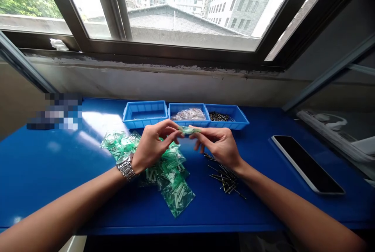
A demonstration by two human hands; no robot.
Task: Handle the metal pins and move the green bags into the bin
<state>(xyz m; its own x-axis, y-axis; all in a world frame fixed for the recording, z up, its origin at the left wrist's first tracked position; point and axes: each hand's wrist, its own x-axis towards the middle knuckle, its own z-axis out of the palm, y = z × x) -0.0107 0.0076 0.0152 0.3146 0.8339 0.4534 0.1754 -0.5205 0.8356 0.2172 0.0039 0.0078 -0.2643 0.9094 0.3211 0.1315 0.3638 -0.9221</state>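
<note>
A small green plastic bag (190, 130) is stretched between my two hands, above the table and in front of the blue bins. My left hand (155, 142), with a metal watch on its wrist, pinches the bag's left end. The right end is pinched by my right hand (219, 144). Beneath and around my left hand lies a pile of green bags (177, 195) with pale strips inside. Loose dark screws or pins (225, 177) are scattered on the table under my right hand. What the held bag contains is too small to tell.
Three blue bins stand in a row: the left bin (145, 121), a middle one with clear packets (190, 114), and a right one with dark screws or pins (221, 117). A phone-like device (307, 164) lies on the blue table (58, 174) at right. Behind is a window.
</note>
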